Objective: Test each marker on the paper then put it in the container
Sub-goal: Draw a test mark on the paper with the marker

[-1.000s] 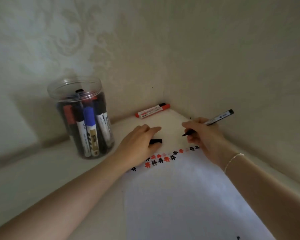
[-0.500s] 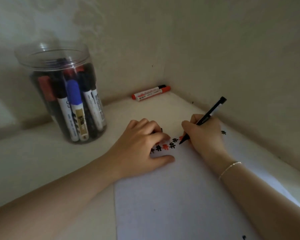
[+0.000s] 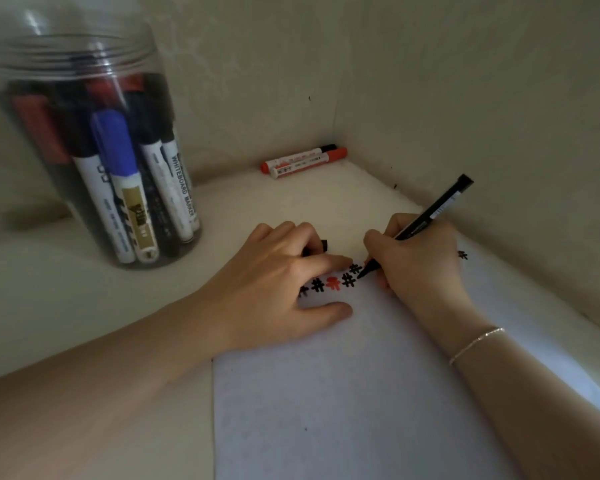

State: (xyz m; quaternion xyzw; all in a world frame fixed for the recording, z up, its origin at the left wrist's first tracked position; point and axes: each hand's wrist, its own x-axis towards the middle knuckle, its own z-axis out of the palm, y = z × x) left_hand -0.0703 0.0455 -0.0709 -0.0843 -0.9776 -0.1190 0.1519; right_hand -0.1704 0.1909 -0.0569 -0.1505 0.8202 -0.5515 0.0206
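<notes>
The slim black marker with a white label band [image 3: 426, 218] is leaning up and away from the white sheet of paper [image 3: 361, 393], its tip touching the paper's far edge beside a row of black and red hash marks [image 3: 333, 282]. The right hand [image 3: 420, 261] is pinching the marker low on its barrel, fingers curled round it. The left hand [image 3: 278, 289] is pressing the paper's far corner with index finger and thumb stretched out, while its other fingers are curling over a small black cap [image 3: 323, 245]. Left of the paper, the clear plastic jar [image 3: 84, 140] is standing on the pale surface [image 3: 66, 306], holding capped markers upright. Beyond the paper, two red-capped white markers [image 3: 303, 161] are lying against the wall. A thin bracelet [image 3: 475, 344] is circling the right wrist.
</notes>
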